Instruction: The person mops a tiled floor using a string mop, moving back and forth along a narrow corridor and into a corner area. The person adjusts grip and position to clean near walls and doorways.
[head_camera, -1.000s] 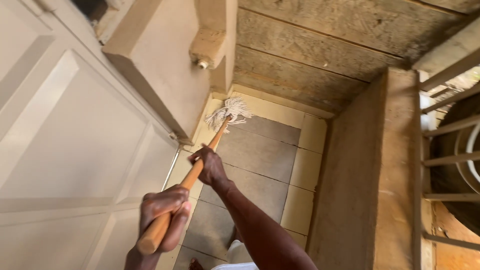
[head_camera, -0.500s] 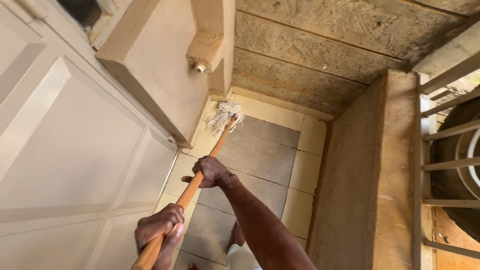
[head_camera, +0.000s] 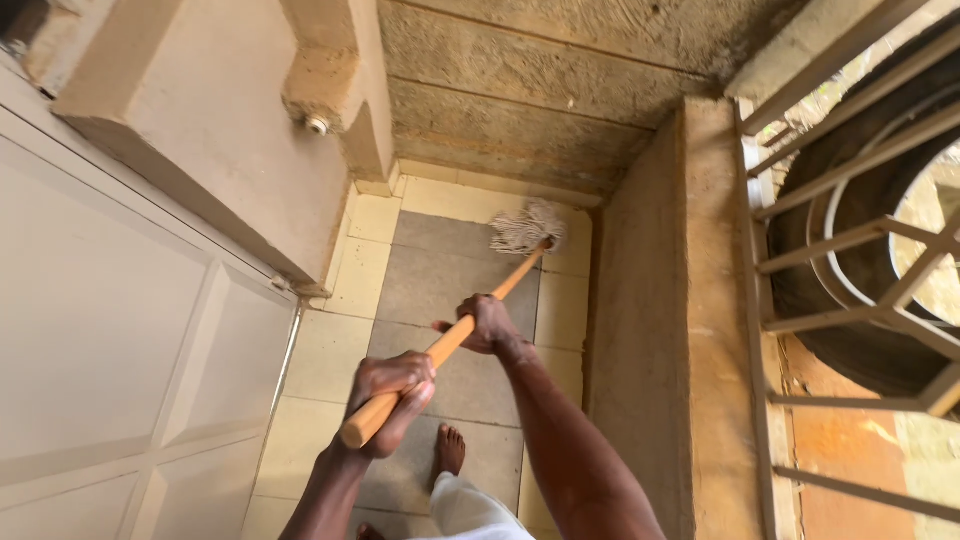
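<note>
I hold a mop with a long wooden handle (head_camera: 420, 370) in both hands. My left hand (head_camera: 392, 392) grips the near end of the handle. My right hand (head_camera: 487, 323) grips it farther along, about halfway to the head. The white string mop head (head_camera: 527, 228) rests on the tiled floor (head_camera: 440, 280) at the far right corner, close to the low concrete wall (head_camera: 650, 330). My bare foot (head_camera: 449, 449) stands on the grey tiles just below my hands.
A white panelled door (head_camera: 110, 350) fills the left side. A beige wall block with a small pipe stub (head_camera: 318, 125) juts out beyond it. Rough concrete steps (head_camera: 520, 110) rise at the far end. Metal railing (head_camera: 860, 240) and a tyre (head_camera: 850, 300) lie on the right.
The mop head has swept from the far left corner by the beige wall across to the far right side. Both hands shifted right with the handle, and the view turned right.
</note>
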